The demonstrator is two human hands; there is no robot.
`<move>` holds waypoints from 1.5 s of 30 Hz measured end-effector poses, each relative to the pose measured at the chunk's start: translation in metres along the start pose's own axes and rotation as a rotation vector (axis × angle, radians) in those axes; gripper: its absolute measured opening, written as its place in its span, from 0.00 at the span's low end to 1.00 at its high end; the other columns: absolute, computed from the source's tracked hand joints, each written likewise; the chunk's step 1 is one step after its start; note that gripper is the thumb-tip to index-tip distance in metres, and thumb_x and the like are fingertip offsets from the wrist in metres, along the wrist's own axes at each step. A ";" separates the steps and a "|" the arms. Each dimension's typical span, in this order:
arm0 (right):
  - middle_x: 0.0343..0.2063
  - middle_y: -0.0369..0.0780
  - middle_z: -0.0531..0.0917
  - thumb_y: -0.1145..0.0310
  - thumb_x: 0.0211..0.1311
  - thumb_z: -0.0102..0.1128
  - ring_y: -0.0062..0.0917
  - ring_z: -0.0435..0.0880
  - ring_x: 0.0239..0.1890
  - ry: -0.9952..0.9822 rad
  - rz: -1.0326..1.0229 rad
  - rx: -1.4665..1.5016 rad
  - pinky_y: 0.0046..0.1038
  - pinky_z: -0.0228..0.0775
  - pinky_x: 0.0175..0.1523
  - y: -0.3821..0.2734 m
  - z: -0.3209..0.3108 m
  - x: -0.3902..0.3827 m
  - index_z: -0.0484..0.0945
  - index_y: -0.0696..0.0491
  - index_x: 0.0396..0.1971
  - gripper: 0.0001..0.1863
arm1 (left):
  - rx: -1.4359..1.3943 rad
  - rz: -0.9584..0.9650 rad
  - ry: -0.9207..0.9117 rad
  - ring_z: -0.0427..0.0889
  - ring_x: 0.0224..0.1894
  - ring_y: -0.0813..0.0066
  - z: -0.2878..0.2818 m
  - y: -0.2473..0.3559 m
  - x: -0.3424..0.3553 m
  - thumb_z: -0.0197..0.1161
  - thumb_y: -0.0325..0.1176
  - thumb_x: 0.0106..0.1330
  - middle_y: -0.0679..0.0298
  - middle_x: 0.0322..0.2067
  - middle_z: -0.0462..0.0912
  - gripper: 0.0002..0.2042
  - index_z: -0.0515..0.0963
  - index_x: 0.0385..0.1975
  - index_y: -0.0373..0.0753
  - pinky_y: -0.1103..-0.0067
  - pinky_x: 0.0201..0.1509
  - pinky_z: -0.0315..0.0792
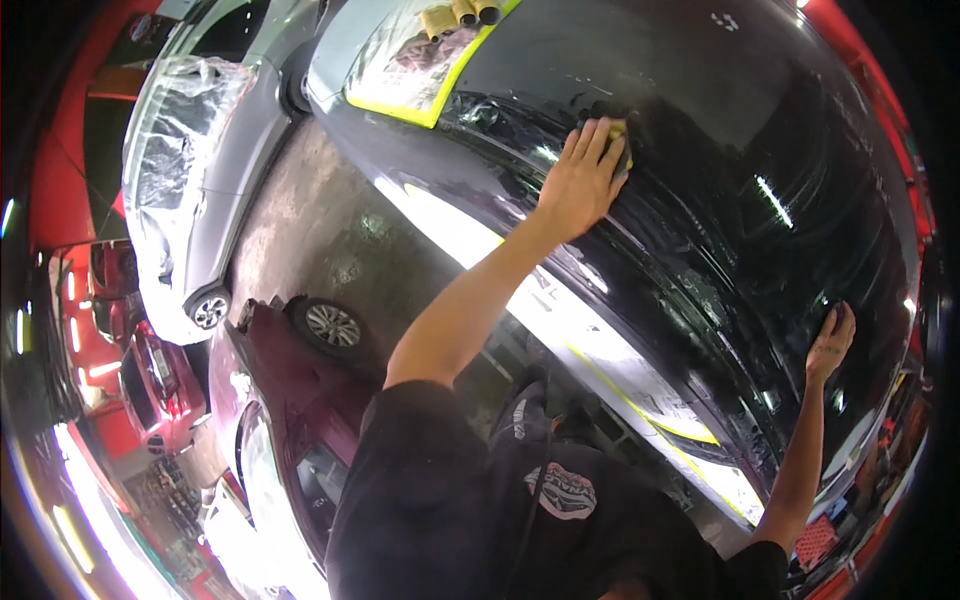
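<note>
Two bare hands of yours lay on the glossy, wet-looking dark car panel [690,75]. Your left hand [583,180], at upper centre of the frame, had its fingers over a small yellowish pad with a darker edge [622,145], pressing it against the panel. Your right hand [832,345], toward the right edge, touched the panel with its fingertips; whether anything was under them, you could not tell.

Your pad might have skidded on the slick surface, or dragged a trapped grain and scored the finish. Straying down-left, it could have lifted the white masking with yellow edging [560,310] running diagonally through the centre. The beige cylindrical rolls [450,18], perched on the pale masked patch bordered in bright yellow-green tape [405,108] at upper left of centre, could have rolled off if jolted.

Below your left forearm, a maroon car body [300,375] crowded the lower left and likely limited your stepping back. A silver car draped in clear plastic sheeting [235,150] filled the upper left.
</note>
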State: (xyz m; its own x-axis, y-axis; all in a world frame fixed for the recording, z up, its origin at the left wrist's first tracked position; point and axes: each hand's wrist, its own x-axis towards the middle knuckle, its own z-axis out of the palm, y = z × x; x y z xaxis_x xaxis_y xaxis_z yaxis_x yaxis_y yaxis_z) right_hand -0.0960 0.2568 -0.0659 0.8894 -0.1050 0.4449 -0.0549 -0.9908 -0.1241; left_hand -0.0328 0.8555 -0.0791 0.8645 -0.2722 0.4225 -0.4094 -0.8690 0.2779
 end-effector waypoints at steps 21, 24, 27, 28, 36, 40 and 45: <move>0.61 0.47 0.80 0.55 0.82 0.50 0.45 0.77 0.65 -0.037 0.002 0.050 0.45 0.68 0.69 -0.014 0.002 0.006 0.76 0.57 0.64 0.24 | 0.323 -0.705 -0.098 0.73 0.69 0.49 -0.016 -0.186 -0.019 0.48 0.40 0.81 0.48 0.66 0.75 0.22 0.72 0.66 0.31 0.54 0.75 0.63; 0.59 0.48 0.81 0.55 0.82 0.51 0.44 0.79 0.62 -0.011 -0.018 0.035 0.43 0.70 0.67 -0.015 0.002 0.006 0.76 0.56 0.63 0.23 | 0.223 -0.711 0.153 0.74 0.65 0.47 -0.004 -0.165 -0.016 0.52 0.40 0.79 0.45 0.61 0.77 0.20 0.75 0.60 0.31 0.56 0.70 0.67; 0.59 0.48 0.81 0.55 0.82 0.51 0.44 0.79 0.62 0.001 -0.026 -0.018 0.43 0.70 0.67 -0.004 -0.006 0.003 0.76 0.56 0.63 0.22 | 0.393 -0.455 0.284 0.75 0.64 0.47 0.016 -0.128 -0.044 0.52 0.40 0.79 0.45 0.60 0.76 0.19 0.75 0.58 0.31 0.55 0.69 0.67; 0.59 0.48 0.81 0.55 0.82 0.52 0.44 0.79 0.62 -0.004 -0.023 -0.012 0.43 0.71 0.66 -0.001 -0.005 0.001 0.76 0.56 0.63 0.22 | 0.304 -0.493 0.244 0.75 0.63 0.47 0.015 -0.140 -0.039 0.52 0.39 0.79 0.44 0.60 0.76 0.19 0.75 0.58 0.31 0.54 0.69 0.67; 0.59 0.49 0.80 0.52 0.82 0.49 0.46 0.78 0.64 -0.037 0.036 -0.019 0.47 0.69 0.68 -0.008 -0.010 -0.001 0.75 0.58 0.64 0.26 | 0.165 -0.585 0.105 0.68 0.72 0.45 0.003 -0.102 -0.029 0.50 0.39 0.81 0.43 0.69 0.70 0.22 0.70 0.68 0.31 0.58 0.77 0.63; 0.59 0.48 0.80 0.53 0.82 0.51 0.44 0.79 0.63 -0.040 0.031 0.037 0.44 0.70 0.67 0.002 0.000 0.001 0.75 0.56 0.64 0.24 | 0.125 -0.494 0.095 0.68 0.73 0.48 -0.004 -0.139 -0.011 0.50 0.38 0.81 0.47 0.69 0.71 0.22 0.70 0.69 0.34 0.54 0.78 0.59; 0.61 0.49 0.79 0.52 0.83 0.48 0.46 0.76 0.66 -0.032 0.015 0.050 0.48 0.69 0.69 -0.006 0.004 0.007 0.76 0.57 0.64 0.25 | 0.163 -0.666 0.038 0.74 0.65 0.45 -0.004 -0.164 0.032 0.54 0.40 0.78 0.46 0.61 0.76 0.22 0.73 0.63 0.30 0.56 0.73 0.66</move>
State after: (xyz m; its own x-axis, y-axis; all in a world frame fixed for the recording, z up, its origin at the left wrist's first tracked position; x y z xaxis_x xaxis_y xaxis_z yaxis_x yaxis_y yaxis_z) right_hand -0.0879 0.2622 -0.0660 0.9028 -0.1158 0.4141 -0.0461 -0.9836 -0.1744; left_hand 0.0609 0.9906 -0.1070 0.9047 0.3541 0.2369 0.2579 -0.8978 0.3570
